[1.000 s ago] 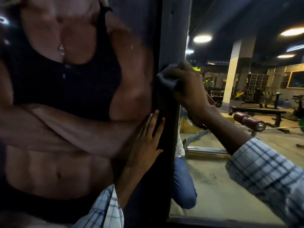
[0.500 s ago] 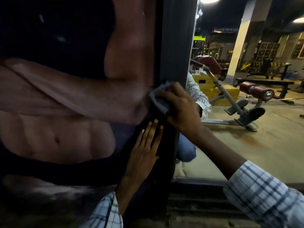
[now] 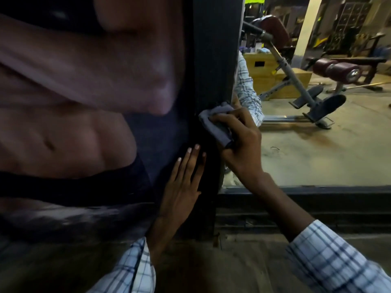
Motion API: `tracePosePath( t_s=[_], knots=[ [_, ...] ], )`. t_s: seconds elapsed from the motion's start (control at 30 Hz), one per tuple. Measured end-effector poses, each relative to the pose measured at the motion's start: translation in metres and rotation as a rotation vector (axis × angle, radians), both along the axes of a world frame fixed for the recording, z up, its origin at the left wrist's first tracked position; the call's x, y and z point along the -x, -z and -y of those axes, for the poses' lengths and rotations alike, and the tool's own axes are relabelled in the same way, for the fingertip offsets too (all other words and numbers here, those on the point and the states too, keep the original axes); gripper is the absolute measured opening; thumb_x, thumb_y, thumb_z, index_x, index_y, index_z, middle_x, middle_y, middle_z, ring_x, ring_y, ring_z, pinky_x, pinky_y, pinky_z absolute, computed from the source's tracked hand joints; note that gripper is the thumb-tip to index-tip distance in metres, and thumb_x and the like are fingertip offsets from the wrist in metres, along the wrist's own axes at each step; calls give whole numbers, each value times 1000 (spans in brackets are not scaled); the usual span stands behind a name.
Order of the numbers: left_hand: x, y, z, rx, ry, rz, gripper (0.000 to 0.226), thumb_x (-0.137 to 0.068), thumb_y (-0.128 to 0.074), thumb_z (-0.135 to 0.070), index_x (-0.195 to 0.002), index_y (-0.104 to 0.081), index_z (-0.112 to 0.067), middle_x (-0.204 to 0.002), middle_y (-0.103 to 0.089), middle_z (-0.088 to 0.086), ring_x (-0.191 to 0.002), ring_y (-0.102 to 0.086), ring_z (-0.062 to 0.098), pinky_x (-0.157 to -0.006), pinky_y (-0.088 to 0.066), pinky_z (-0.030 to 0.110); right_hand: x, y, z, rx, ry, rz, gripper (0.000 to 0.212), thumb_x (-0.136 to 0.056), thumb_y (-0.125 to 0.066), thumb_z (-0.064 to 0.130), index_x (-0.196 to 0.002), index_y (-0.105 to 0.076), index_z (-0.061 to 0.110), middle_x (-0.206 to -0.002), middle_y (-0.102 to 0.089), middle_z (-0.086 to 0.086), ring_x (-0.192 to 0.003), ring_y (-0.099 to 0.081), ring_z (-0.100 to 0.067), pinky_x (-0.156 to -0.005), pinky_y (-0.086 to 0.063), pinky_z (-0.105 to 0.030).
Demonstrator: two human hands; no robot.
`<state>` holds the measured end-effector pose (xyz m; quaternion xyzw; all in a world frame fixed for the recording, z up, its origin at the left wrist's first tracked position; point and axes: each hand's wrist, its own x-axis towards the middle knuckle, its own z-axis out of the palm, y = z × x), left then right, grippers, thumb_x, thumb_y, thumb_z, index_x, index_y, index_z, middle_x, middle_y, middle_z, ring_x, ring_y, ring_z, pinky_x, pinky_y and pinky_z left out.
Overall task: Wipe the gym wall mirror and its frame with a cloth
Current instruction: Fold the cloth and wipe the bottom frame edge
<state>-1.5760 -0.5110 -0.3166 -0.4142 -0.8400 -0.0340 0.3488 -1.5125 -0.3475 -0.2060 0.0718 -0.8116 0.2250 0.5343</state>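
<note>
The right hand grips a folded grey cloth, with fingers curled over its top and thumb tucked beneath, and presses it against the dark vertical frame post at the left edge of the wall mirror. The cloth sits on the lower half of the post, towards the side nearest the glass and above the frame's bottom rail. Just below the cloth, the left hand lies flat where the post meets a large printed poster of a bare torso. Its fingers are straight, close together and pointing up, and the thumb is held out to the right. The two hands are near each other but not touching. Both forearms come out of blue-and-white checked sleeves. The mirror reflects an adjustable bench with maroon pads, a wooden box, a pale pillar and part of the checked shirt close to the post.
</note>
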Motion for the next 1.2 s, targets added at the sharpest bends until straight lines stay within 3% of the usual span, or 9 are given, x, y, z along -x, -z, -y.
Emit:
tracePosePath(
  t_s=[0.17,0.27,0.4,0.5,0.57,0.7,0.8,0.97,1.2],
  knots=[
    [-1,33,8,33,5,40,138,-67,-91,-51,-164,-6,-2,-172,-1,22,-159,-11,37,-128,-20,49,1,42,7,-68,-19,109,43,-78,-76,-1,-120,-72,6,-113,-58,-12,-106,-62,-25,-85,-55,-35],
    [-2,58,15,92,-4,81,137,-69,-90,-52,-164,-6,-3,-172,-2,22,-160,-9,36,-129,-20,50,-1,62,7,84,29,43,39,-80,-73,1,-118,-73,5,-118,-60,-15,-116,-60,-21,-94,-53,-29],
    [-9,97,24,105,3,192,134,-65,-93,-50,-164,-15,-2,-173,-3,21,-160,-9,35,-126,-18,48,-1,107,18,-35,33,207,40,-82,-79,7,-122,-71,6,-117,-58,-15,-105,-64,-29,-83,-57,-40],
    [-14,110,26,123,7,238,132,-65,-93,-48,-163,-19,-2,-172,-7,21,-159,-11,34,-126,-18,47,-2,124,14,90,66,132,44,-77,-80,0,-120,-73,6,-115,-58,-12,-104,-63,-24,-85,-53,-28],
    [-13,111,24,107,21,263,124,-66,-93,-41,-162,-25,-1,-171,-12,22,-158,-15,34,-126,-18,46,-1,138,24,192,73,105,43,-76,-82,-3,-117,-73,5,-113,-58,-11,-104,-62,-21,-86,-49,-22],
    [-12,114,22,-52,88,318,95,-77,-85,-16,-157,-36,-2,-168,-26,19,-155,-24,29,-127,-18,37,-2,183,33,23,83,290,44,-80,-80,2,-123,-70,7,-119,-58,-12,-109,-65,-28,-84,-59,-38],
    [-8,116,25,-159,138,321,70,-81,-77,0,-146,-51,-1,-164,-36,13,-152,-32,24,-121,-29,33,-3,195,33,118,99,283,47,-77,-79,-2,-123,-70,8,-117,-59,-10,-108,-65,-26,-86,-58,-37],
    [-5,106,33,-247,124,409,53,-76,-73,4,-126,-70,-13,-145,-56,7,-126,-52,23,-94,-58,43,-3,207,44,199,101,311,39,-83,-79,3,-121,-69,7,-120,-57,-9,-108,-64,-25,-88,-59,-34],
    [-3,92,28,-401,156,443,41,-82,-68,9,-116,-69,-13,-137,-58,3,-118,-61,29,-85,-59,43,-15,240,32,59,133,476,41,-93,-62,27,-132,-63,14,-125,-55,-8,-104,-63,-29,-74,-58,-46]
  ],
)
